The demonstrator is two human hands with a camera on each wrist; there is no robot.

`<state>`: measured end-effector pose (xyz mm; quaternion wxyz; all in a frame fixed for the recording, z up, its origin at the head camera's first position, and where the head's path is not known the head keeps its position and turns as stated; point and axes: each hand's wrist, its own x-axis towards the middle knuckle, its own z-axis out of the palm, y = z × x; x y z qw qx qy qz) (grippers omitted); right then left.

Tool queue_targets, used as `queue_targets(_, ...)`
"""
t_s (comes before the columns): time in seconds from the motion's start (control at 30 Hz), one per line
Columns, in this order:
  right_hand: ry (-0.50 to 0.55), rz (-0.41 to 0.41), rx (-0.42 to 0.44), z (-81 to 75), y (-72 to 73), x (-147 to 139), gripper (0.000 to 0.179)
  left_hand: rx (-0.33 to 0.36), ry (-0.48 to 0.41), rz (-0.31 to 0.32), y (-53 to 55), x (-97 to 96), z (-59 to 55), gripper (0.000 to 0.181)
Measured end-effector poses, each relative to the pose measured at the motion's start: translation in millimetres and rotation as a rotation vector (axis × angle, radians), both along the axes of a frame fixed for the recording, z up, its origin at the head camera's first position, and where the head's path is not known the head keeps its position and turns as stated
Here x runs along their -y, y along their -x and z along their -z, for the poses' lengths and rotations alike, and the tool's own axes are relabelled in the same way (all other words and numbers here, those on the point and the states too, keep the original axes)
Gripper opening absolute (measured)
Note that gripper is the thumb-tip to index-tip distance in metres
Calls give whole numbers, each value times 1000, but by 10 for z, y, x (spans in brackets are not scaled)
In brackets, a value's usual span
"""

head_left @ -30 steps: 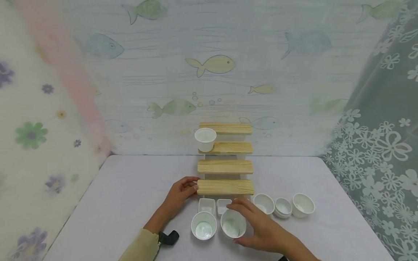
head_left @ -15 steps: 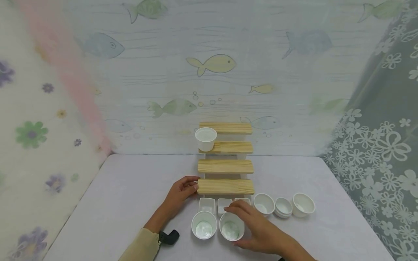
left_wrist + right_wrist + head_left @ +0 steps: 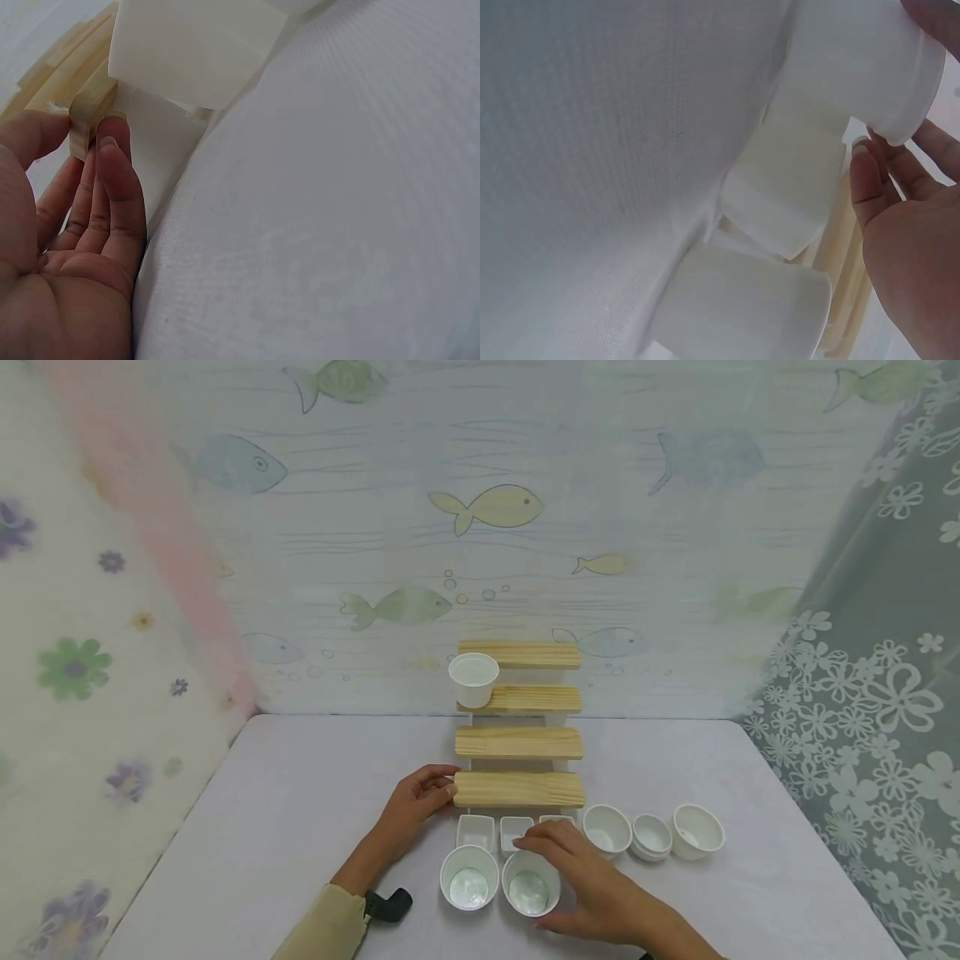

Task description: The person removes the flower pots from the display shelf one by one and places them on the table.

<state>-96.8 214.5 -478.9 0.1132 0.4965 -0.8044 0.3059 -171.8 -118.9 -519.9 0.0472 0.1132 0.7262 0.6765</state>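
Note:
A tiered stand with several wooden planks (image 3: 517, 789) is at the back middle of the head view. My left hand (image 3: 416, 802) pinches the left end of its lowest plank; the left wrist view shows the thumb above the plank end (image 3: 90, 109) and fingers below. My right hand (image 3: 585, 881) grips a round white cup (image 3: 531, 883) by its rim, thumb at the near side and fingers at the far side. Beside it on the left sits a matching white cup (image 3: 468, 878). Another white cup (image 3: 473, 681) stands upright at the left end of a higher plank.
Small square white dishes (image 3: 476, 832) stand in a row before the stand. To their right are a round white bowl (image 3: 607, 830), a small stacked bowl (image 3: 651, 837) and one more white bowl (image 3: 697, 832). A white cloth (image 3: 300, 793) covers the table; a fish-patterned curtain hangs behind.
The cup in my right hand has shifted slightly left, closer to the matching cup, and its opening has tilted a little. My left hand keeps its hold on the plank.

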Motion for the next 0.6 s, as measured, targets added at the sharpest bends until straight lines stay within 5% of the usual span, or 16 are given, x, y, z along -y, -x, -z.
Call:
queue_targets(0.3,-12,-38,26,-61,11,-10,101,-2,2,-5,-13,-6,-18,38)
queue_targets(0.6,-52,-14,63,-365,159,23,88,4,3,-11,-25,-20,-32,38)
